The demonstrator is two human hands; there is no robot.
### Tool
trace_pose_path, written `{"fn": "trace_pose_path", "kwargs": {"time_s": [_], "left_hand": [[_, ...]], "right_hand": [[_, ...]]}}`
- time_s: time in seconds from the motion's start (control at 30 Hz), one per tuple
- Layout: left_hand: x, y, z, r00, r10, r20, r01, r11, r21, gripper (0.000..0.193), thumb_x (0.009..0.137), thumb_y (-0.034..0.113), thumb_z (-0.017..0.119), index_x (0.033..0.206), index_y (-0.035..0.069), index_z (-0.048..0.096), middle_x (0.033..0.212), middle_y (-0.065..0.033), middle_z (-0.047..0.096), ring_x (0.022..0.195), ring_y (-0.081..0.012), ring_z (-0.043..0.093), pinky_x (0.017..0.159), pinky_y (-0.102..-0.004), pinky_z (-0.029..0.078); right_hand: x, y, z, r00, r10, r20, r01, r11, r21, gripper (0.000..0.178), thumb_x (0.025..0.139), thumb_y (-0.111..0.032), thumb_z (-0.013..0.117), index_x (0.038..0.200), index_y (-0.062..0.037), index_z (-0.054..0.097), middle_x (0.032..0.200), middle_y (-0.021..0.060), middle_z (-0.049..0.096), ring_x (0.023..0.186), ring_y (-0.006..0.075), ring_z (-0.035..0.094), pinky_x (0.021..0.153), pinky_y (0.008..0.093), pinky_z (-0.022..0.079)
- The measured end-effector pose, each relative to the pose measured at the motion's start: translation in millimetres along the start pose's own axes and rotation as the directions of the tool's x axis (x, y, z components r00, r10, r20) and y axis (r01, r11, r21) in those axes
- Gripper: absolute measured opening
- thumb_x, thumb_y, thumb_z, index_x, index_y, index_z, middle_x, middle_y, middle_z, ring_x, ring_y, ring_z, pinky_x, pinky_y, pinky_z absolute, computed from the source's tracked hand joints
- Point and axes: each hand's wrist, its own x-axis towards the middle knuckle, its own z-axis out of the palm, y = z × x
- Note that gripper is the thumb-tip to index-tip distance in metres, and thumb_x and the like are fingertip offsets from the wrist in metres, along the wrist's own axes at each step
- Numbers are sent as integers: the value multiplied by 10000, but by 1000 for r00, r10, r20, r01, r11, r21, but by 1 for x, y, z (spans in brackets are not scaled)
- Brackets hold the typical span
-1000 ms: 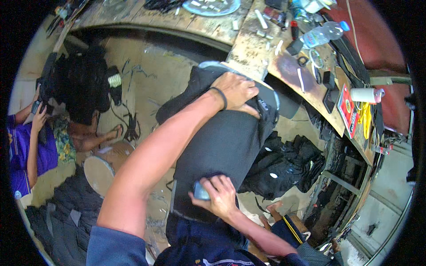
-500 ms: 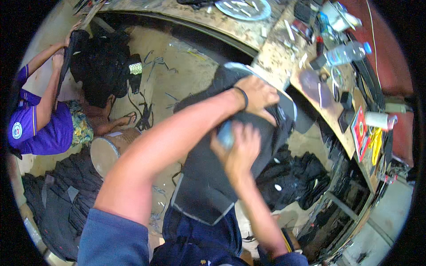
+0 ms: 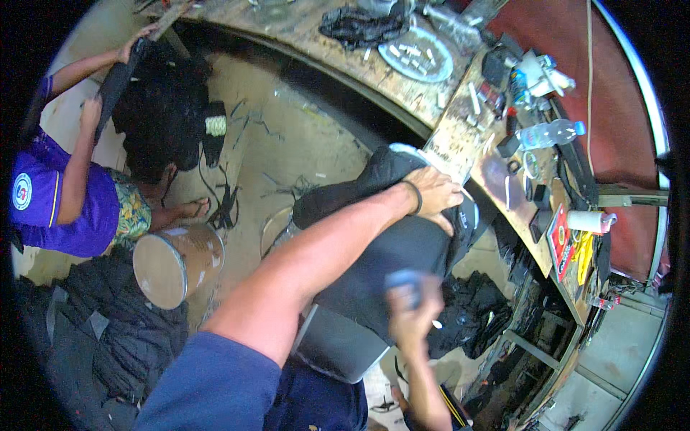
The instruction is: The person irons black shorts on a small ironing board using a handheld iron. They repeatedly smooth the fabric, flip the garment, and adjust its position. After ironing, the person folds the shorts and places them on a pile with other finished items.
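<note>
Black cloth (image 3: 381, 255) is draped over a board with a pale edge, and the board's grey near end (image 3: 339, 345) shows by my lap. My left hand (image 3: 435, 197), a dark band at its wrist, presses on the cloth's far end, its fingers bent around the folded edge. What lies under those fingers is hidden. Above the nearer right part of the cloth is my right hand (image 3: 417, 309), smeared by motion. It grips a small blue object (image 3: 404, 281), too blurred to tell its kind.
A worn wooden bench (image 3: 460, 136) curves along the far and right sides, bearing a blue plate of white pieces (image 3: 415, 54) and a water bottle (image 3: 552, 134). Dark cloth piles (image 3: 471, 312) lie around. At left, another person (image 3: 72, 197) handles black cloth near a round drum (image 3: 180, 264).
My right hand has moved toward me along the cloth with the blue object. My left hand still presses on the far end. The whole view has shifted somewhat.
</note>
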Motion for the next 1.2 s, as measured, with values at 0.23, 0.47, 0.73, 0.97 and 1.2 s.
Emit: {"fn": "trace_pose_path", "kwargs": {"time_s": [0.23, 0.47, 0.73, 0.97, 1.2], "left_hand": [[-123, 59, -13, 740, -334, -583, 331, 937, -116, 725, 944, 445, 784, 1508, 46, 566, 1450, -210, 634, 1382, -416, 572, 1189, -512, 420], [-349, 177, 67, 330, -847, 418, 780, -5, -626, 674, 1145, 419, 462, 1619, -58, 413, 1588, -295, 537, 1536, -356, 472, 1292, -415, 312], [-456, 221, 34, 246, -969, 17, 793, 191, -579, 405, 1009, 180, 695, 1358, -19, 651, 1208, -235, 753, 1205, -382, 705, 1136, -515, 480], [-286, 242, 7, 504, -859, 91, 852, 476, -219, 1468, 697, 348, 921, 1706, -70, -61, 1707, -401, 195, 1559, -547, 318, 1268, -527, 360], [-105, 85, -6, 515, -839, -176, 831, 539, -138, 1481, 762, 701, 812, 1697, -92, -20, 1718, -391, 205, 1547, -516, 358, 1278, -564, 321]], "right_hand": [[85, 145, 11, 890, -132, -436, 48, 979, -199, 792, 834, -332, 972, 1368, 64, 543, 1245, 274, 670, 1115, 404, 672, 1006, 483, 532], [-104, 89, 40, 948, -127, -292, 94, 988, -125, 1109, 735, -391, 1011, 1581, 24, 426, 1331, 263, 671, 1233, 449, 678, 1276, 594, 334], [-124, -65, 148, 976, -53, 211, -92, 778, 622, 665, 852, -410, 896, 1318, -33, 610, 1321, 200, 650, 1196, 434, 639, 1189, 772, 259], [-166, 3, 11, 950, -87, -298, 99, 995, 25, 806, 720, -318, 1010, 1345, -89, 556, 1342, 190, 640, 1389, 468, 545, 1244, 685, 275], [49, 91, 5, 913, 61, -404, -85, 995, -42, 916, 848, -388, 941, 1491, 48, 456, 1399, 307, 561, 1404, 474, 518, 1177, 521, 412]]}}
